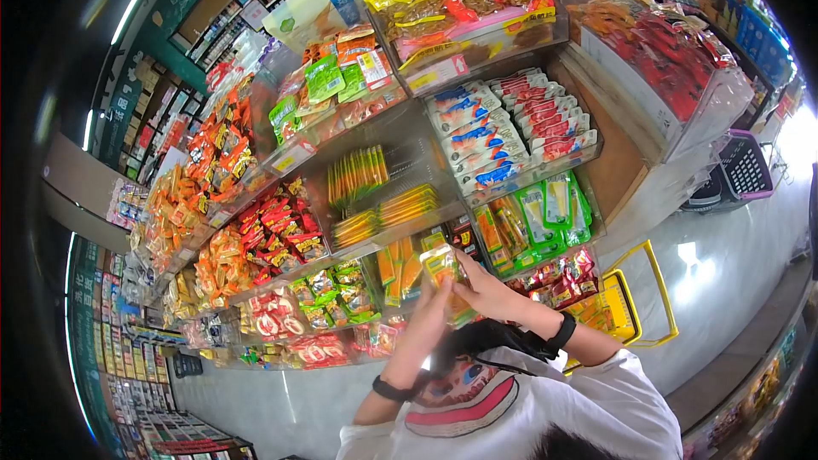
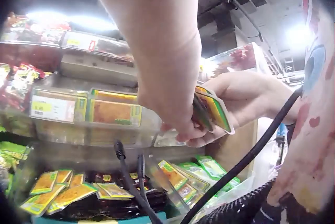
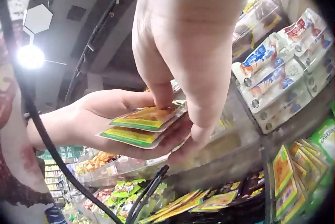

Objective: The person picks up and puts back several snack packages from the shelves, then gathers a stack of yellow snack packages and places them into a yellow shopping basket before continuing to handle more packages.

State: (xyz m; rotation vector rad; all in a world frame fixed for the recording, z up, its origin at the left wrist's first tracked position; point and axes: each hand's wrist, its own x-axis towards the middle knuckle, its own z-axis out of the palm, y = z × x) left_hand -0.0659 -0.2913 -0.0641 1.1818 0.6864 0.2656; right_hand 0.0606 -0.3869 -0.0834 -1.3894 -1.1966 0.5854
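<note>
Both hands meet in front of the shelf around a few flat snack packets (image 3: 144, 122) with yellow fronts and green edges. In the right wrist view the packets lie stacked across my left hand (image 3: 99, 111), its thumb along the top. My right hand (image 3: 186, 77) comes down from above and grips their far end with thumb and fingers. From the head, the top packet (image 1: 439, 262) shows between my left hand (image 1: 434, 307) and my right hand (image 1: 486, 291). The left wrist view shows the packets (image 2: 214, 110) edge-on, partly hidden by the hands.
Similar packets (image 1: 399, 271) fill a clear bin right behind the hands. Above are rows of yellow packets (image 1: 409, 204) and white pouches (image 1: 477, 136); green bags (image 1: 554, 209) lie to the right. A yellow basket (image 1: 618, 307) stands at the right. Dark cables (image 2: 241, 156) hang near the wrists.
</note>
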